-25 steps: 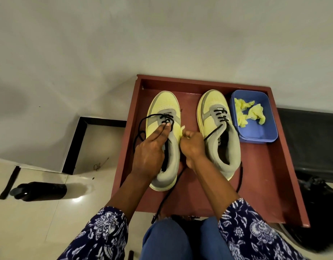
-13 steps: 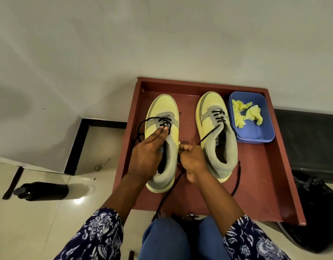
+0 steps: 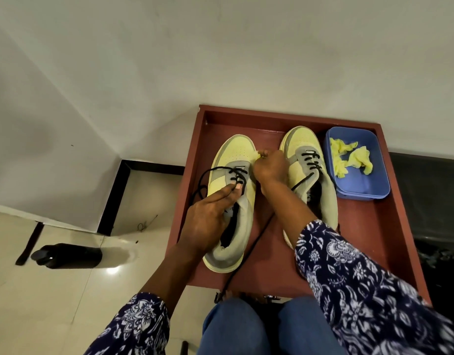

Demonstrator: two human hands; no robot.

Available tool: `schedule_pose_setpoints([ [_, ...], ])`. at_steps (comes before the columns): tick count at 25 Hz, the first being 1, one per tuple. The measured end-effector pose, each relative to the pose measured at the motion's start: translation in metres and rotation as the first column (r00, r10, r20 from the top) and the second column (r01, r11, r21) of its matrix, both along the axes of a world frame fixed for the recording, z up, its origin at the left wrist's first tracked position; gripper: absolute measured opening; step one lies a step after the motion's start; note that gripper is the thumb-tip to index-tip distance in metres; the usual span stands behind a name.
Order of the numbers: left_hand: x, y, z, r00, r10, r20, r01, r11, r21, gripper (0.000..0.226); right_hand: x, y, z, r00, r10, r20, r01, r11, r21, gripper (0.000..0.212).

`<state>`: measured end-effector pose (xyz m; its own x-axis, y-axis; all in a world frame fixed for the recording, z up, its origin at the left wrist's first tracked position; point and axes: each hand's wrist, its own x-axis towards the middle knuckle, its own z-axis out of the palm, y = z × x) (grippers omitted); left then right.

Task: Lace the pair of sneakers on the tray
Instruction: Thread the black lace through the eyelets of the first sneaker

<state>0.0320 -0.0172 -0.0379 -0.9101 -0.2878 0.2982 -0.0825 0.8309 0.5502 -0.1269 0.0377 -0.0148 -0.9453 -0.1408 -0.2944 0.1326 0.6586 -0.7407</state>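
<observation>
Sneakers, left sneaker (image 3: pixel 233 175) and right sneaker (image 3: pixel 305 155), sit side by side on the red tray (image 3: pixel 369 239), black laces (image 3: pixel 236 174) part threaded. Left hand (image 3: pixel 208 221) presses fingertips on the left tongue, grip loose. Right hand (image 3: pixel 270 166) pinches a yellow scrap (image 3: pixel 258 155) between the toes; blue tub (image 3: pixel 359 162) beside.

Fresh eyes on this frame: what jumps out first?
Two pale yellow and grey sneakers sit side by side on the reddish-brown wooden tray, half-laced with black laces. The left hand presses the left sneaker's lacing while the right hand pinches something yellow between the toes. A blue plastic tub of crumpled yellow scraps sits at the tray's far right.
</observation>
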Motion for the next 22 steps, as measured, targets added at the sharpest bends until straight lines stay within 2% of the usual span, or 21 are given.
schedule_pose_setpoints([
  [4, 0.000, -0.003, -0.005, 1.000, -0.020, -0.021, 0.020, 1.000, 0.013, 0.050, -0.022, -0.021, -0.001, 0.957, 0.244, -0.155, -0.218, 0.961, 0.167, 0.038],
  [10, 0.000, -0.003, -0.007, 0.999, -0.010, -0.048, 0.011, 1.000, 0.028, 0.049, -0.031, -0.038, 0.005, 0.751, 0.587, -0.303, -0.520, 0.808, 0.277, 0.033],
  [13, 0.000, -0.002, -0.009, 0.998, 0.007, -0.063, -0.004, 0.999, 0.042, 0.050, -0.027, -0.042, 0.010, 0.537, 0.803, -0.259, -0.701, 0.595, 0.393, 0.031],
  [17, 0.000, -0.001, -0.008, 0.997, 0.019, -0.079, -0.016, 0.999, 0.038, 0.050, -0.024, -0.043, 0.013, 0.315, 0.942, -0.119, -0.852, 0.336, 0.401, 0.029],
  [20, 0.000, 0.000, -0.008, 0.997, 0.042, -0.063, -0.039, 0.998, 0.054, 0.050, -0.023, -0.050, 0.014, 0.139, 0.990, -0.035, -0.881, 0.140, 0.453, 0.032],
  [22, 0.001, 0.000, -0.008, 0.997, 0.051, -0.059, -0.046, 0.996, 0.075, 0.051, -0.029, -0.053, 0.018, 0.091, 0.996, -0.012, -0.848, 0.084, 0.523, 0.036],
])
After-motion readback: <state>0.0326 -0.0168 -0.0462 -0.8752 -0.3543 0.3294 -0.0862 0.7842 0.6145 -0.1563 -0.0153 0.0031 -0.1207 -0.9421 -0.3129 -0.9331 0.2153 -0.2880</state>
